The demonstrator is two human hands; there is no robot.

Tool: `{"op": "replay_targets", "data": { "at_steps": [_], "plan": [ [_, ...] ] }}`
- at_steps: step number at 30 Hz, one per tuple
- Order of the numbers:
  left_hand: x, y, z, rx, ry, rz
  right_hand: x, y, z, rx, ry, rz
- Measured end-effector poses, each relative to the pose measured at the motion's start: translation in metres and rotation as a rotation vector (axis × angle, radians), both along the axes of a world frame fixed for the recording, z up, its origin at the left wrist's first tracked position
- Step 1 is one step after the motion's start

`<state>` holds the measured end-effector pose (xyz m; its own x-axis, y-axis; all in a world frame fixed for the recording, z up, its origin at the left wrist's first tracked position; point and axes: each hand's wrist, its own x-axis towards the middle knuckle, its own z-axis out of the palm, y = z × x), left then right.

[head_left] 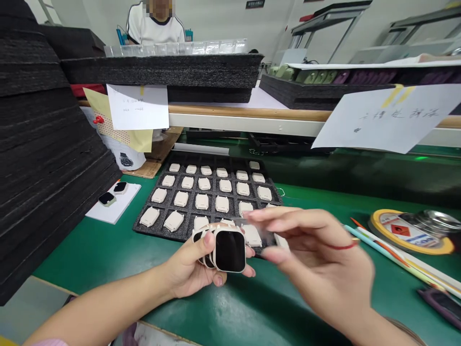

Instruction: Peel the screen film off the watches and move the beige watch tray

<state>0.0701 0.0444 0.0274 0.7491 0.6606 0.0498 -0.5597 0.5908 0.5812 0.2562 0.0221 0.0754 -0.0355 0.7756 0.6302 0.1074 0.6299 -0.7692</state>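
My left hand is closed around a small stack of white smartwatch cases. The front watch case has a black screen facing me; the ones behind are partly hidden by it and my thumb. Just to the right hovers my right hand, thumb and fingers apart, fingertips smeared by motion. A faint translucent patch shows near those fingertips, too blurred to identify. Beyond both hands lies a black foam tray, its compartments filled with rows of white cases. My hands cover part of its front row.
Black foam sheets are stacked high at left. Two watches rest on a white pad. At right lie a yellow tape roll, pens and a dark purple object. A shelf spans the back; a person sits behind.
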Motion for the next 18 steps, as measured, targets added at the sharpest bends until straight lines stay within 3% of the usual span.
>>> {"op": "replay_targets", "data": {
  "at_steps": [4, 10, 14, 18],
  "plan": [
    [0.000, 0.000, -0.001, 0.028, -0.017, -0.005, -0.002, 0.002, -0.007, 0.092, -0.126, 0.031],
    [0.001, 0.001, -0.002, 0.061, -0.072, -0.032, 0.003, 0.008, -0.005, 0.066, 0.073, -0.152],
    [0.001, 0.001, -0.002, 0.076, -0.110, -0.043, 0.006, 0.014, 0.000, -0.004, 0.153, -0.181],
    [0.001, 0.000, 0.000, 0.060, -0.109, -0.033, 0.009, 0.010, 0.002, -0.004, 0.154, -0.121]
  ]
}}
